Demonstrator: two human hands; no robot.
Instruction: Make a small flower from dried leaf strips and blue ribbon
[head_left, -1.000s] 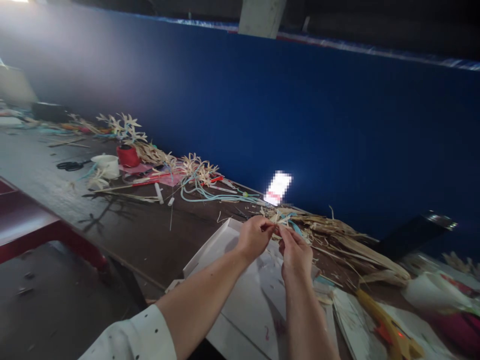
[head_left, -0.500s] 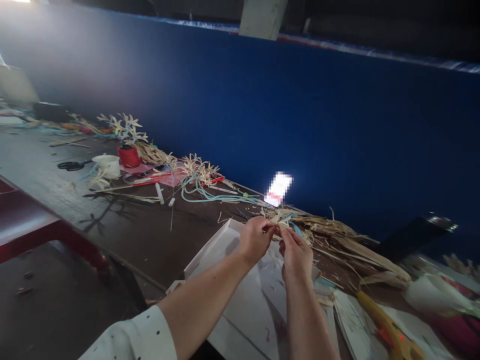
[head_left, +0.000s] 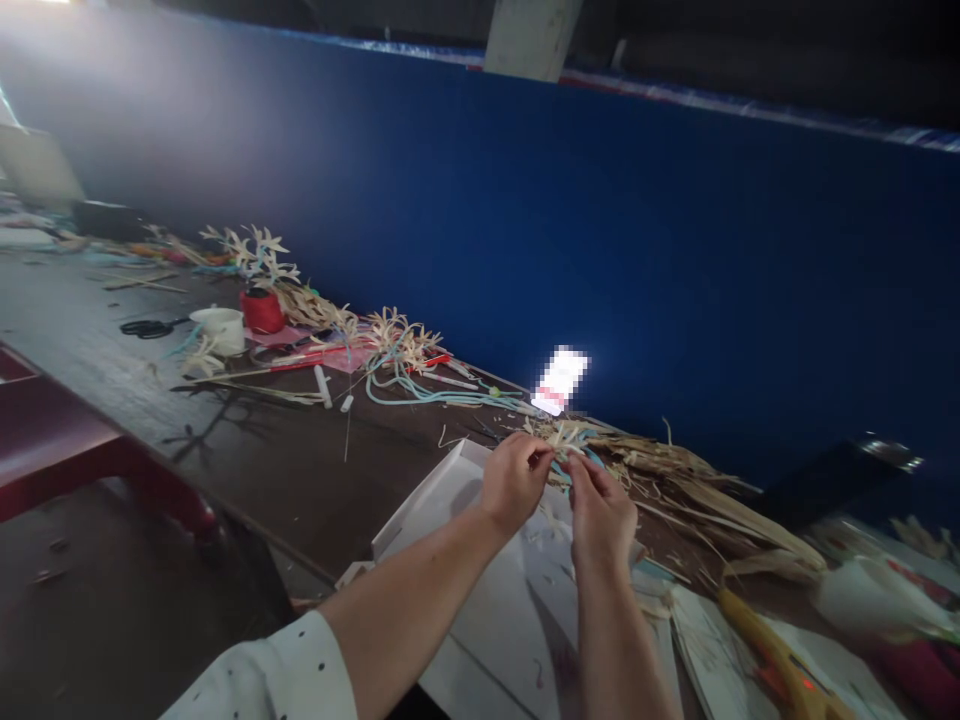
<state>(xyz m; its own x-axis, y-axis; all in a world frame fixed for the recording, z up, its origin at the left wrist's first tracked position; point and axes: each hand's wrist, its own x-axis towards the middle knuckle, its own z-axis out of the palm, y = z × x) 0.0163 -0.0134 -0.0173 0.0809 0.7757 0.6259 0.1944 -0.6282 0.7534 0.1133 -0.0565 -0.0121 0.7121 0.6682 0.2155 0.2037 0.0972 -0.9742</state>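
Note:
Over a shallow white box lid point(head_left: 431, 505), my left hand point(head_left: 516, 485) and my right hand point(head_left: 604, 515) face each other with fingertips pinched. Both are closed on a small pale flower of dried husk strips point(head_left: 568, 440) that shows just beyond the fingers. The fingers partly cover it, and its exact join is too small to make out. Light blue strands lie right behind the hands. At the far edge, a lit phone point(head_left: 560, 382) leans against the blue wall sheet.
A bundle of dried husk point(head_left: 675, 465) lies to the right, with a yellow glue gun point(head_left: 780, 655) nearer me. Leftward on the table are husk flowers point(head_left: 401, 335), a red thread spool point(head_left: 262, 312), a white cup point(head_left: 220, 330) and black scissors point(head_left: 152, 328).
My fingertips have moved slightly apart, my right hand shifting a little to the right. More of the pale flower shows between them. The view has shifted slightly.

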